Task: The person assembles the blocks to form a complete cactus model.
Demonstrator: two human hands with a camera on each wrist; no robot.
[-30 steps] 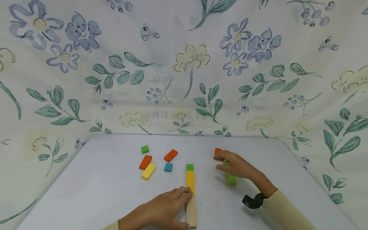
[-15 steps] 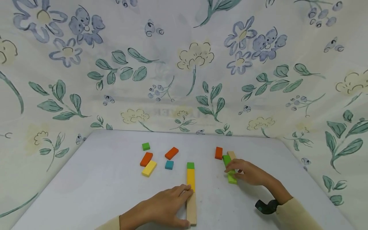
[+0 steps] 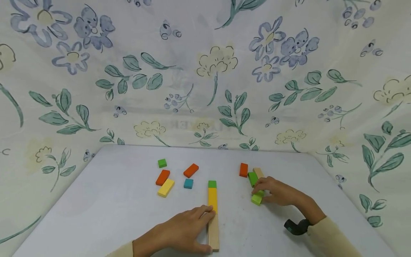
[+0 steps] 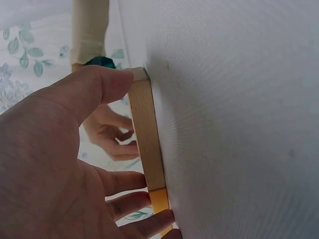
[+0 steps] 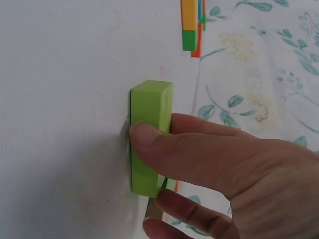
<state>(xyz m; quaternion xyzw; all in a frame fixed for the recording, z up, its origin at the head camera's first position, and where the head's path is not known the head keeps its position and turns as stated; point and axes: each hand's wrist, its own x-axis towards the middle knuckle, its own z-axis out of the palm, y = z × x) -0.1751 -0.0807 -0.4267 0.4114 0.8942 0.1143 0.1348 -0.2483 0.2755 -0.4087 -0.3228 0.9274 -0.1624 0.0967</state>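
Observation:
My left hand (image 3: 196, 228) lies flat on the white table (image 3: 106, 214). Its fingers press the side of a natural wood block (image 3: 213, 233) and the thumb rests against the block's near end (image 4: 147, 134). That block heads a straight row with a yellow block (image 3: 212, 200) and a small green cube (image 3: 212, 184) beyond it. My right hand (image 3: 274, 191) pinches a light green block (image 3: 257, 198) between thumb and fingers, and the right wrist view shows the block (image 5: 149, 114) standing on its edge on the table.
A dark green block (image 3: 252, 177), a wood block (image 3: 258, 172) and an orange block (image 3: 243, 170) lie just beyond my right hand. At the left lie a green cube (image 3: 162, 163), two orange blocks (image 3: 162, 177), a yellow block (image 3: 166, 187) and a teal cube (image 3: 188, 183). Floral cloth walls surround the table.
My right hand drew back from the orange block and took hold of the light green block. My left hand stayed on the wood block.

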